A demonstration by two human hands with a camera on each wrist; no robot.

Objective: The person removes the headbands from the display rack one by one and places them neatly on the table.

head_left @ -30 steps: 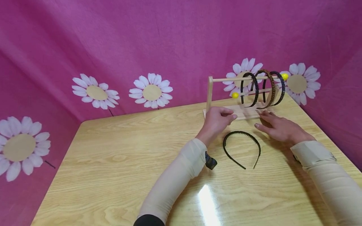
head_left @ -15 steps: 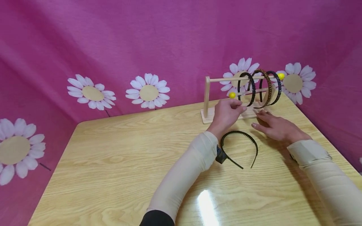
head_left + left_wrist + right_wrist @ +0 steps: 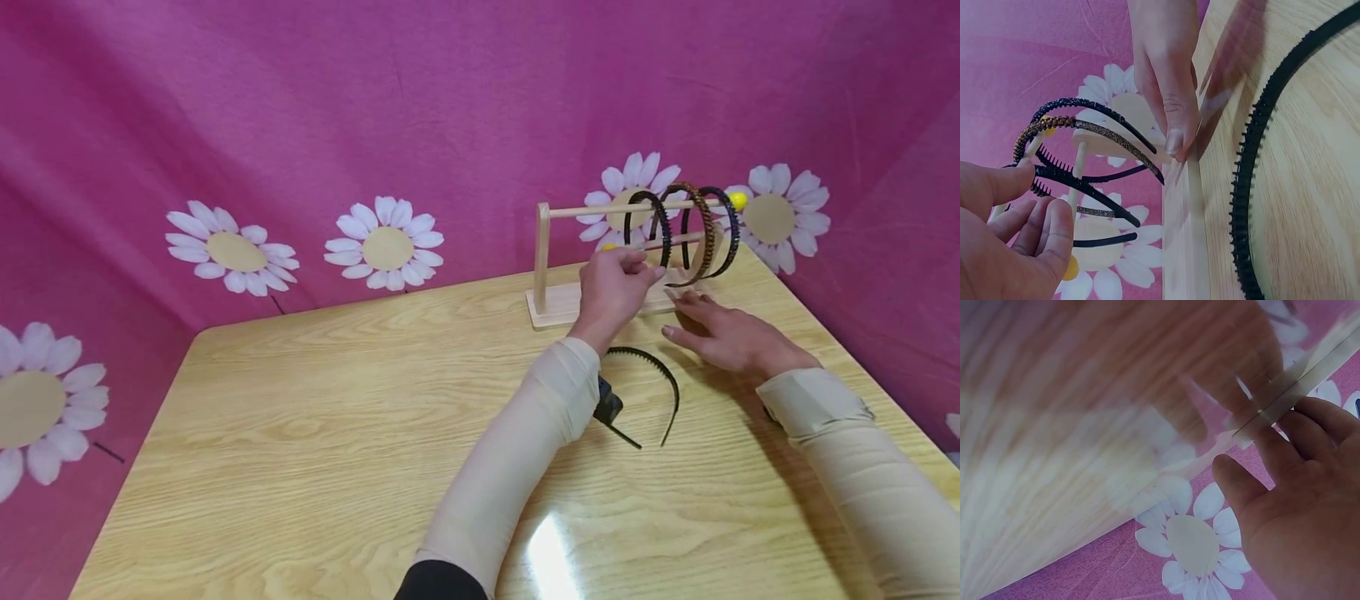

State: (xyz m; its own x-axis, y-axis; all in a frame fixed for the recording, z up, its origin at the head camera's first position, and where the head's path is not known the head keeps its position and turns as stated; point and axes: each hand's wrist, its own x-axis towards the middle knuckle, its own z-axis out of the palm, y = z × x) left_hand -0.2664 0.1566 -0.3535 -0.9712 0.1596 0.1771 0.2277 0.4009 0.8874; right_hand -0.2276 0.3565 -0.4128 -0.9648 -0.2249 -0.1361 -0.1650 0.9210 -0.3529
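Note:
My left hand (image 3: 611,287) is at the wooden rack's nearest hanging black headband (image 3: 664,229), its fingers bent. In the left wrist view its thumb tip lies against this toothed headband (image 3: 1100,199), with fingers just below; whether they pinch it is unclear. Behind it hang a brown glittery headband (image 3: 705,229) and a dark beaded headband (image 3: 731,233). My right hand (image 3: 731,337) is spread, fingertips at the front edge of the rack's base (image 3: 555,307). Another black toothed headband (image 3: 669,383) lies on the table, partly hidden by my left wrist.
The wooden rack (image 3: 542,258) stands near the table's back right edge, with yellow balls (image 3: 738,200) on its rod ends. The pale wood table (image 3: 315,442) extends left and forward. A pink curtain (image 3: 465,100) with daisies hangs behind.
My left hand has moved right along the rack to the nearest hanging headband, its wrist now covering part of the headband on the table. My right hand has stayed at the base.

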